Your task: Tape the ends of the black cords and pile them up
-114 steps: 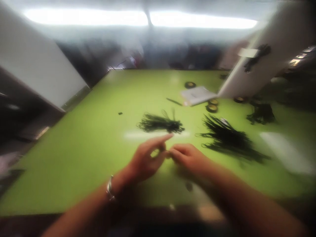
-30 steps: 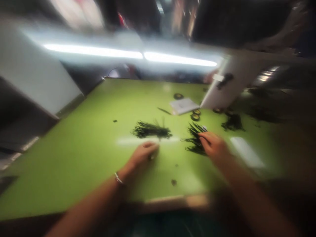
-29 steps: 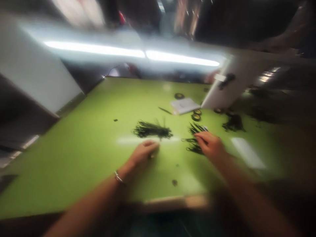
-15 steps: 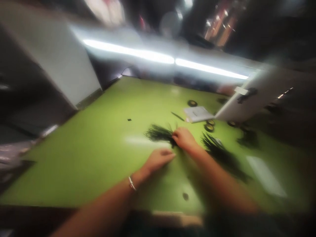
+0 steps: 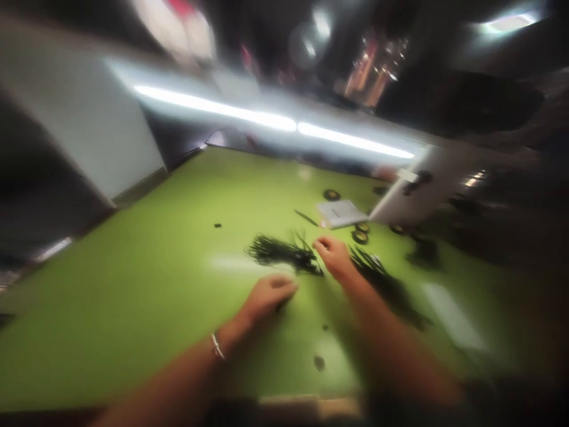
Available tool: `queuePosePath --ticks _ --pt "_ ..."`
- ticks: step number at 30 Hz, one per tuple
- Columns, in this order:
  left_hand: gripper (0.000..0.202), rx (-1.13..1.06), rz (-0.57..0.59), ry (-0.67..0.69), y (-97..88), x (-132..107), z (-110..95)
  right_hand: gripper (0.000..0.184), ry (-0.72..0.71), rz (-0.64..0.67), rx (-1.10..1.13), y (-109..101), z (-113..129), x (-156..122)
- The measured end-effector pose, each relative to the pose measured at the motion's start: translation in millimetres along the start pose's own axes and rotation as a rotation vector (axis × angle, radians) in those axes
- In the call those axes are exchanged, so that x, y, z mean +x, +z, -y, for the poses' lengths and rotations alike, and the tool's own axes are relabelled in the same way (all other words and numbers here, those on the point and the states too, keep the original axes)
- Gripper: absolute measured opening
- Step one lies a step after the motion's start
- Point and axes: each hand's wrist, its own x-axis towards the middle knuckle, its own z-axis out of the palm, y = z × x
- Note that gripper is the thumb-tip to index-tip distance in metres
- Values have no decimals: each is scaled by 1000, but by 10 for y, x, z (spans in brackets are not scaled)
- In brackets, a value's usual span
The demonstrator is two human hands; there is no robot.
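Observation:
A bundle of thin black wires (image 5: 278,251) lies on the green tabletop (image 5: 146,296), its looped ends fanned to the left. My right hand (image 5: 334,256) is just right of the bundle's gathered end, thumb and fingers pinched together. Whatever is in that pinch, if anything, is too small to make out. Below the bundle, my left hand (image 5: 269,295) has its fingers closed, with a dark patch under them that may be shadow or a small piece. A second black wire bundle (image 5: 389,284) lies on the table beyond my right forearm.
Behind the hands are a white pad (image 5: 341,213), a dark pen (image 5: 306,217) and black-and-yellow tape rolls (image 5: 360,236). A white panel (image 5: 404,190) stands at the right. Two small dark spots (image 5: 319,362) show near the front edge. A lit tube (image 5: 213,110) spans the back.
My right hand has come off the wire bundle's gathered end, which now shows uncovered. The whole view has shifted slightly, and my left hand stays below the bundle.

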Motion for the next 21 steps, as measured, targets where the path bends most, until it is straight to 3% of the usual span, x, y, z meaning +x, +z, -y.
queuePosePath --ticks 4,11,15,21 --pt "30 -28 -41 -6 47 -46 -52 20 20 53 0 73 -57 -7" --pt "29 -35 -66 -45 41 -60 -24 12 101 86 -117 -166 -266 -96" --pt "29 -51 -125 -12 30 -35 -2 8 128 123 -133 -112 -370 -239" --pt "25 21 -185 75 53 -34 -58 18 157 -5 -26 -199 -109 -373"
